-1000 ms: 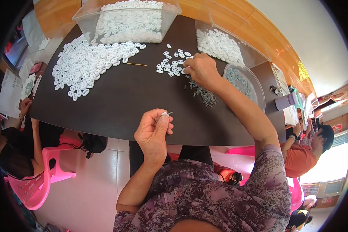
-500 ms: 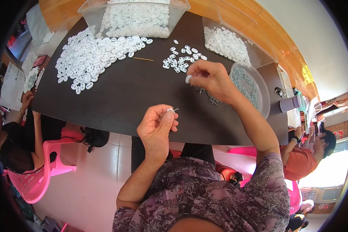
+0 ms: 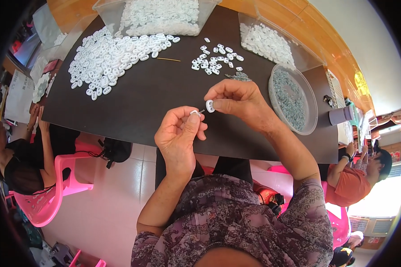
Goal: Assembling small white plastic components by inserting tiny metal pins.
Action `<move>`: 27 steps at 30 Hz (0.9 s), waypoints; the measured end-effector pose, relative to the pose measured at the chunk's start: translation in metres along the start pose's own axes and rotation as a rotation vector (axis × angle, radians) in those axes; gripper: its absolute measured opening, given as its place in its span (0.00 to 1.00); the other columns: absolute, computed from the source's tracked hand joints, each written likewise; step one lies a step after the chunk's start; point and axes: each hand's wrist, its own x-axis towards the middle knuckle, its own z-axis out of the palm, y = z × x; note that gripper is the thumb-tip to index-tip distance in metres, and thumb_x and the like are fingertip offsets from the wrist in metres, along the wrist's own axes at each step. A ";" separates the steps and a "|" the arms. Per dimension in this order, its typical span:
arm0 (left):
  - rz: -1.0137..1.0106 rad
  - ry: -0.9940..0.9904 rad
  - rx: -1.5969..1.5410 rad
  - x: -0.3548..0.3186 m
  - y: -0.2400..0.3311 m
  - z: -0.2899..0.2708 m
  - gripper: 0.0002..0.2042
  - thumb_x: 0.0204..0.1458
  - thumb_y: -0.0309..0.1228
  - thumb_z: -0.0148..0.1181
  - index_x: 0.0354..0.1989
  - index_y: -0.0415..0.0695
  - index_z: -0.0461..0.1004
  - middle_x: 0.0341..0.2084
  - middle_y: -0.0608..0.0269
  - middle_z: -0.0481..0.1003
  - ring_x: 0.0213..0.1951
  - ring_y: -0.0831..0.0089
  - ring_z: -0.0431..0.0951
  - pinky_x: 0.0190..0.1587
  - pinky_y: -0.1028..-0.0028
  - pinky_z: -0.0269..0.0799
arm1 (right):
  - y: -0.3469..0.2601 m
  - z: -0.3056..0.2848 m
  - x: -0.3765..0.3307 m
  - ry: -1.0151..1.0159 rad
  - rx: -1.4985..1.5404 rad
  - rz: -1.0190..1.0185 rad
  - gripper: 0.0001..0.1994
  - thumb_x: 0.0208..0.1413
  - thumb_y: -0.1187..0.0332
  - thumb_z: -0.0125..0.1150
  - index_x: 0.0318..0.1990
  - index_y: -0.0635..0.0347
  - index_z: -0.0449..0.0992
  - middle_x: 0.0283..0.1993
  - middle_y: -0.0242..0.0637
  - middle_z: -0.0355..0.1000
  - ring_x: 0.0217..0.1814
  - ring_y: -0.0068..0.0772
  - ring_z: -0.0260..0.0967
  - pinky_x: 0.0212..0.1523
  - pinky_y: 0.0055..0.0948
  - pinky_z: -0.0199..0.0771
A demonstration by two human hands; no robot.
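Between thumb and forefinger, my left hand (image 3: 179,130) pinches a small white plastic piece (image 3: 194,113) with a screw (image 3: 202,111) sticking out of it to the right. My right hand (image 3: 237,103) is closed on a white oval plastic piece (image 3: 210,106) with holes, held just past the screw's tip. Whether the screw touches that oval piece I cannot tell. Beyond my right hand lies a scatter of small white pieces (image 3: 208,65). A little heap of grey screws (image 3: 239,77) is partly hidden behind that hand.
A large pile of white oval pieces (image 3: 103,62) covers the table's far left, below a clear bin (image 3: 160,30). A thin brass-coloured rod (image 3: 168,59) lies nearby. At right are a round tub of screws (image 3: 311,116), another clear bin (image 3: 272,46) and a grey cup (image 3: 340,115). People sit on both sides.
My right hand has come left and nearer with the white oval piece, up to the screw in my left hand. The left hand keeps its hold, and the view has shifted slightly.
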 end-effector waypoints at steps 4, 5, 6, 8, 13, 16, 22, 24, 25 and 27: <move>-0.007 0.034 0.010 -0.004 0.000 0.000 0.07 0.54 0.22 0.54 0.40 0.32 0.71 0.27 0.56 0.75 0.24 0.76 0.73 0.24 0.80 0.70 | 0.003 0.004 -0.005 0.003 -0.049 -0.018 0.07 0.50 0.77 0.59 0.38 0.63 0.76 0.33 0.26 0.72 0.36 0.13 0.66 0.37 0.15 0.67; 0.000 0.025 0.026 -0.004 -0.001 -0.002 0.08 0.54 0.21 0.54 0.41 0.32 0.71 0.27 0.56 0.75 0.24 0.76 0.74 0.23 0.79 0.71 | 0.003 0.005 -0.005 0.018 -0.051 -0.028 0.07 0.51 0.78 0.58 0.38 0.64 0.76 0.34 0.26 0.72 0.36 0.14 0.66 0.38 0.16 0.67; 0.007 0.017 0.042 -0.004 -0.002 -0.003 0.09 0.53 0.21 0.55 0.42 0.32 0.71 0.27 0.56 0.75 0.24 0.76 0.75 0.23 0.79 0.71 | 0.002 0.006 -0.005 0.016 -0.049 -0.024 0.07 0.51 0.78 0.58 0.38 0.64 0.76 0.34 0.26 0.72 0.36 0.14 0.66 0.38 0.16 0.67; 0.004 0.023 0.043 -0.005 -0.001 -0.002 0.08 0.53 0.21 0.55 0.41 0.32 0.71 0.27 0.56 0.75 0.24 0.75 0.75 0.23 0.79 0.71 | 0.001 0.007 -0.005 0.005 -0.046 -0.055 0.07 0.51 0.79 0.57 0.38 0.64 0.76 0.35 0.27 0.72 0.38 0.16 0.67 0.40 0.18 0.68; -0.035 0.013 0.039 -0.008 0.002 -0.003 0.08 0.54 0.20 0.54 0.42 0.32 0.70 0.29 0.57 0.75 0.26 0.80 0.73 0.25 0.82 0.69 | 0.003 0.012 -0.004 0.036 -0.053 -0.090 0.06 0.51 0.79 0.56 0.36 0.65 0.76 0.33 0.28 0.73 0.36 0.15 0.67 0.38 0.17 0.68; -0.046 0.012 0.056 -0.009 0.002 -0.003 0.08 0.53 0.20 0.54 0.41 0.33 0.70 0.29 0.58 0.75 0.26 0.80 0.74 0.25 0.83 0.69 | 0.003 0.013 -0.005 0.027 -0.094 -0.083 0.06 0.52 0.80 0.56 0.36 0.65 0.76 0.35 0.29 0.73 0.39 0.17 0.68 0.42 0.19 0.68; -0.023 0.007 0.067 -0.011 0.000 -0.003 0.08 0.53 0.20 0.54 0.41 0.33 0.70 0.29 0.59 0.74 0.27 0.80 0.74 0.25 0.83 0.69 | 0.004 0.014 -0.005 0.022 -0.127 -0.107 0.05 0.52 0.79 0.56 0.36 0.66 0.76 0.34 0.29 0.73 0.39 0.17 0.68 0.42 0.19 0.69; -0.031 0.011 0.075 -0.011 0.000 -0.003 0.08 0.53 0.20 0.54 0.41 0.33 0.70 0.29 0.59 0.74 0.27 0.80 0.74 0.26 0.83 0.70 | 0.004 0.015 -0.005 0.019 -0.137 -0.132 0.05 0.52 0.80 0.56 0.36 0.66 0.76 0.34 0.29 0.73 0.38 0.17 0.68 0.42 0.19 0.69; -0.031 0.010 0.075 -0.011 0.001 -0.003 0.08 0.53 0.20 0.54 0.41 0.33 0.70 0.29 0.59 0.74 0.27 0.80 0.74 0.26 0.83 0.70 | 0.004 0.015 -0.005 0.019 -0.138 -0.134 0.05 0.52 0.80 0.56 0.36 0.66 0.76 0.34 0.29 0.73 0.38 0.17 0.67 0.42 0.19 0.68; -0.024 0.010 0.064 -0.011 0.000 -0.003 0.08 0.53 0.20 0.54 0.41 0.33 0.70 0.29 0.59 0.74 0.27 0.80 0.74 0.26 0.83 0.70 | 0.005 0.015 -0.005 0.021 -0.140 -0.135 0.05 0.52 0.80 0.56 0.36 0.66 0.76 0.33 0.29 0.73 0.38 0.17 0.67 0.42 0.19 0.68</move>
